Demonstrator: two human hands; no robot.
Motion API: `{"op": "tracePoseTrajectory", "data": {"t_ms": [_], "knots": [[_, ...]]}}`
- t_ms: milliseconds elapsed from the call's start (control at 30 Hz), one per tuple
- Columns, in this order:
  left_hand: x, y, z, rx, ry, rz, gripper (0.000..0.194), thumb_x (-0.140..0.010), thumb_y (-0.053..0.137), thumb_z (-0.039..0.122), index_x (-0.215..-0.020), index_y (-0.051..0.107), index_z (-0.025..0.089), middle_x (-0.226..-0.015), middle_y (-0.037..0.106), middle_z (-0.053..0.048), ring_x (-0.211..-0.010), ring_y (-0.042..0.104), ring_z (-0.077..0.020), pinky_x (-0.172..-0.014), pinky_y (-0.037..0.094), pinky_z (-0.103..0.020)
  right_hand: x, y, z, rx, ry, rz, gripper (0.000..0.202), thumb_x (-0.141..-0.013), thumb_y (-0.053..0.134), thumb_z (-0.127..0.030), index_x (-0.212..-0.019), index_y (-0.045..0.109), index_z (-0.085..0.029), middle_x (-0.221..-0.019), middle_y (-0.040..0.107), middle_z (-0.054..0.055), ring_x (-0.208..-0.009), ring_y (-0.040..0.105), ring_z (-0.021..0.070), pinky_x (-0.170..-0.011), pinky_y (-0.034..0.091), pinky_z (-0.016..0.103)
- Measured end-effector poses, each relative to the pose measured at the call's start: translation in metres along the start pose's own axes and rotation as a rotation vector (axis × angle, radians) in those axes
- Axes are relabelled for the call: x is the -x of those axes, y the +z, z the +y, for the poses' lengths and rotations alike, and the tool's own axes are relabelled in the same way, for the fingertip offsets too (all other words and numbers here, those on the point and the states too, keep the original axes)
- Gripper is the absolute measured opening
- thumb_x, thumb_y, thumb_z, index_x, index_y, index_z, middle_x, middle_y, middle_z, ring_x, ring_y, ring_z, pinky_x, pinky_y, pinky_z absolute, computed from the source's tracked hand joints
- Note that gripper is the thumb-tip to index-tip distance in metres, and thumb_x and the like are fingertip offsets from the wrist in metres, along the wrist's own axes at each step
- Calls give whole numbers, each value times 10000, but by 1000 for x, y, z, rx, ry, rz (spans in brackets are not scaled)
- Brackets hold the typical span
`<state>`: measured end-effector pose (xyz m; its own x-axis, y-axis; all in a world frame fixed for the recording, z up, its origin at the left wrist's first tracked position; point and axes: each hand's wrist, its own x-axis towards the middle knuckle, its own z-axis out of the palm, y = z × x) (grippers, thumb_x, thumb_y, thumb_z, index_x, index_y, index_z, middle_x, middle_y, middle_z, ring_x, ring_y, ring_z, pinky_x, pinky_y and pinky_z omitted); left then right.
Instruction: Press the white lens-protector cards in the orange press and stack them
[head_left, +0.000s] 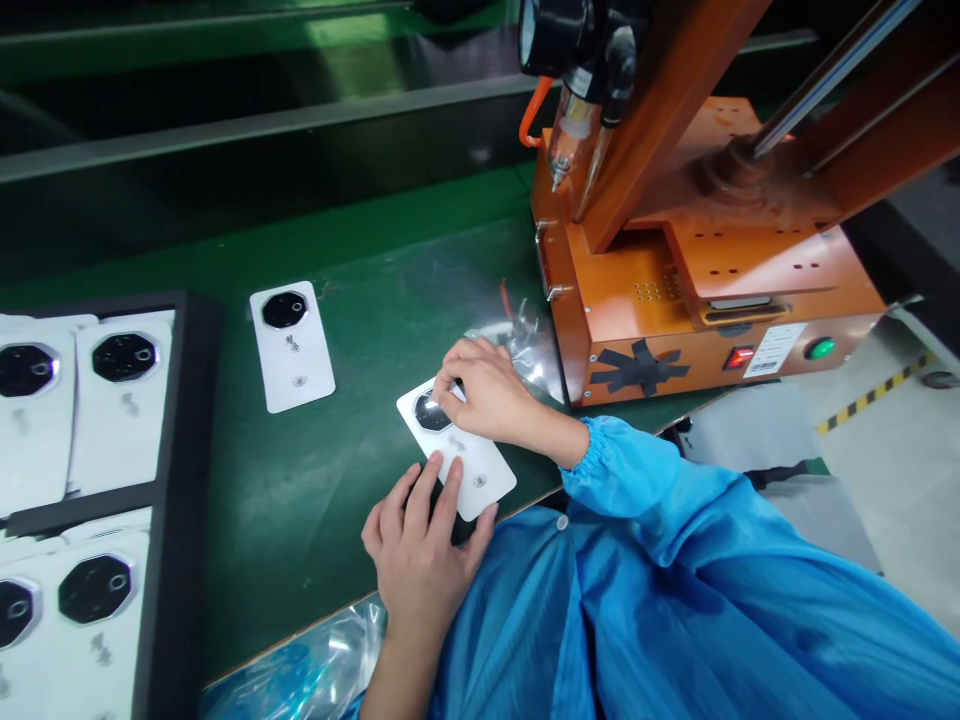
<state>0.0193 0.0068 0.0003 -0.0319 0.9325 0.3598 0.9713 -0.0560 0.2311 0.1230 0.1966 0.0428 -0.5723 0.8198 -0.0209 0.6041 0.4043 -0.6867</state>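
Observation:
A white phone back panel (480, 476) with a black octagonal camera area lies tilted on the green mat near the table's front edge. My left hand (422, 540) rests with spread fingers on the panel's left and lower edges. Over the camera area, my right hand (486, 390) is closed, thumb and forefinger together at its upper right side; whatever they pinch is too small to make out. A second white panel (298, 350) with dark printed characters lies flat on the mat, up and to the left of my hands, untouched.
A black divided tray (174, 430) with several similar white panels stands at the left. An orange press machine (630, 340) occupies the right back. Clear plastic film (529, 345) lies against its base; a plastic bag (322, 665) is at the front edge.

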Motion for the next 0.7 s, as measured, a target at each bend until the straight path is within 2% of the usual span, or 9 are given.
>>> {"op": "tracePoseTrajectory", "data": {"t_ms": [567, 700], "knots": [[-1, -1, 1, -1, 4, 17, 564, -840, 754, 415, -1352, 625, 217, -1372, 667, -134, -1235, 595, -352, -1016, 377, -492, 4, 8, 7, 53, -54, 93, 120, -870, 615, -215, -784, 699, -208, -1009, 650, 37, -1001, 518, 219, -864, 343, 387], [-1, 0, 2, 7, 6, 29, 579, -836, 759, 418, -1364, 620, 225, -1376, 664, -135, -1241, 593, -348, -1019, 374, -488, 8, 6, 8, 75, -57, 114, 83, -890, 648, -260, -894, 708, -203, -1068, 641, 56, -1052, 521, 235, -903, 379, 394]]}}
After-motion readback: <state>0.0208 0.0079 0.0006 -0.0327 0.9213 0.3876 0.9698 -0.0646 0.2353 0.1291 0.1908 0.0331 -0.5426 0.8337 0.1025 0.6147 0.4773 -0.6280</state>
